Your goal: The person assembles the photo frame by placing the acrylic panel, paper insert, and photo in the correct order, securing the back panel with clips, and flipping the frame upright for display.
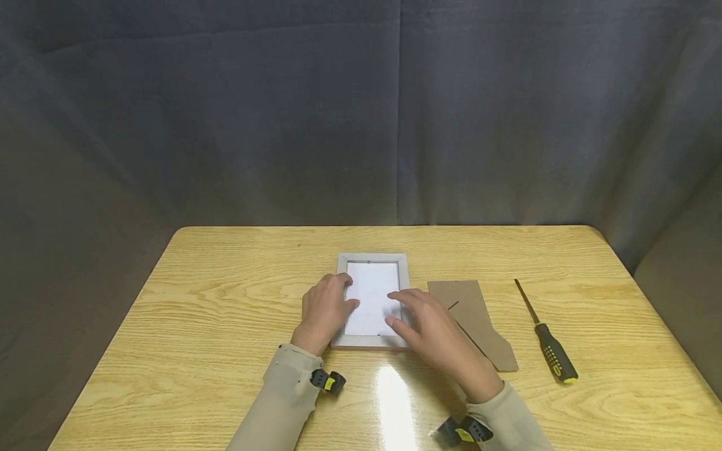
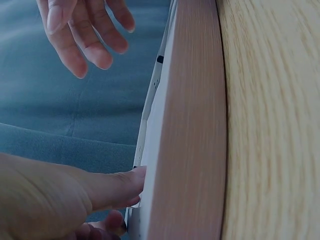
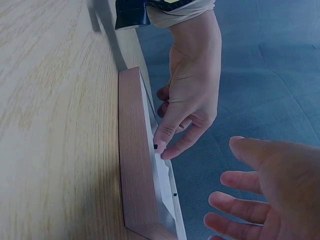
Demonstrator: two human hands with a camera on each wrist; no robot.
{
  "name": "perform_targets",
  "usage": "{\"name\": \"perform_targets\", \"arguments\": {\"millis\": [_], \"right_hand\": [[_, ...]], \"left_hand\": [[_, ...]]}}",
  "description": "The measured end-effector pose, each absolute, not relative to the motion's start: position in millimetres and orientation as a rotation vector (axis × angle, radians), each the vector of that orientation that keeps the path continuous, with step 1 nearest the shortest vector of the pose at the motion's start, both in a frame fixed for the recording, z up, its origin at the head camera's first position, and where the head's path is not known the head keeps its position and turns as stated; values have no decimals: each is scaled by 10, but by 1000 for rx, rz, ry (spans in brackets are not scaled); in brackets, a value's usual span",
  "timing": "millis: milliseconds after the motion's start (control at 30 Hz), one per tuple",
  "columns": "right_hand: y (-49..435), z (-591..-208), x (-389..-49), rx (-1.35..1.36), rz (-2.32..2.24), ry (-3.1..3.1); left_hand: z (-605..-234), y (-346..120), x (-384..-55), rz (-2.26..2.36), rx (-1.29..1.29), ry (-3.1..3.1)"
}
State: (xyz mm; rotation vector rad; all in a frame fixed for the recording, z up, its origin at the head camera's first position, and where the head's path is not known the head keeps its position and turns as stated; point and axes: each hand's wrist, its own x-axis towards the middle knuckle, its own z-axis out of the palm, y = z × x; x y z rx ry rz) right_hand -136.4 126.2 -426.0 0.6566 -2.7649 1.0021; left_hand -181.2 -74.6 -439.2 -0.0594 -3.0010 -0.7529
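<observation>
A picture frame [image 1: 361, 341] with a pale back and pinkish-brown side faces lies back up on the table. Inside its opening is a white sheet [image 1: 371, 288], and small dark tabs show along the inner edge. My left hand [image 1: 324, 308] rests at the frame's left side, thumb and fingertips touching the inner edge or the sheet; exactly which is unclear. Over the right side hovers my right hand [image 1: 425, 322], its fingers spread and loosely bent. In the right wrist view that right hand [image 3: 260, 195] holds nothing and is apart from the frame.
Right of the frame lies a brown backing board [image 1: 479, 307] with a dark slanted line across it, partly behind the right forearm. Farther right is a screwdriver [image 1: 553, 351] with a black and yellow handle, its tip pointing away. A grey curtain [image 1: 282, 125] hangs behind the wooden table [image 1: 225, 300].
</observation>
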Motion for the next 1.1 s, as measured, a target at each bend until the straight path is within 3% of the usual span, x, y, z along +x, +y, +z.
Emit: {"name": "perform_targets", "arguments": {"millis": [1100], "right_hand": [[1263,-4257,-1355,641,994,-2773]], "left_hand": [[-4231,-775,-1796,-828,-115,-2954]]}}
